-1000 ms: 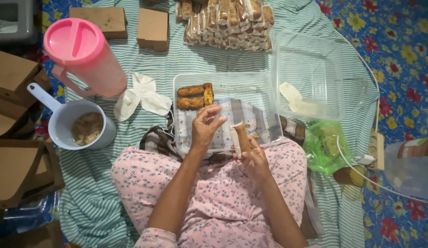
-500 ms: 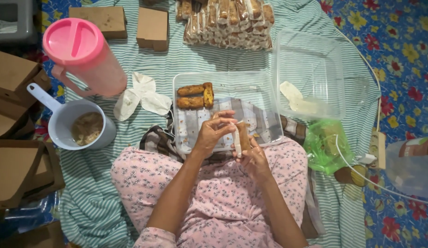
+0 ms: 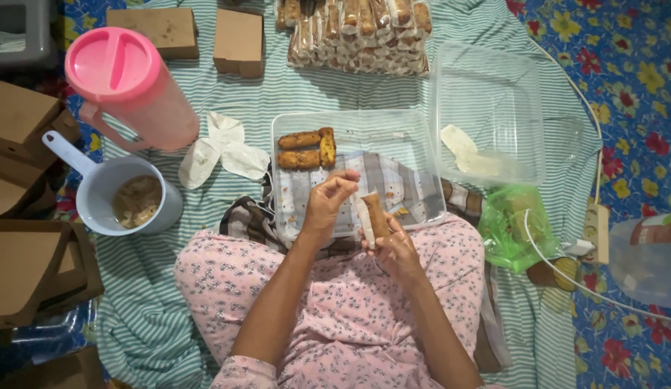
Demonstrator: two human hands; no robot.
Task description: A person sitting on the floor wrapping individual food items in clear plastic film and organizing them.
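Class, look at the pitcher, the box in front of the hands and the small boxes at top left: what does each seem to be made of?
Pitcher: likely glossy pink plastic, with a moulded lid. Box: clear, thin plastic; the cloth shows through. Small boxes: matt brown cardboard, by their folded edges.

I see the tray [image 3: 415,126] lying on the cloth [image 3: 292,79] just beyond my lap, three rolls [image 3: 307,149] in its far left corner. Both hands sit over its near edge, the right hand [image 3: 394,248] holding a roll [image 3: 376,215]. Left of the tray lie the jug [image 3: 126,86] and cup [image 3: 126,194]; right of it, an empty container [image 3: 494,94]; behind it, stacked wrapped rolls [image 3: 357,32].
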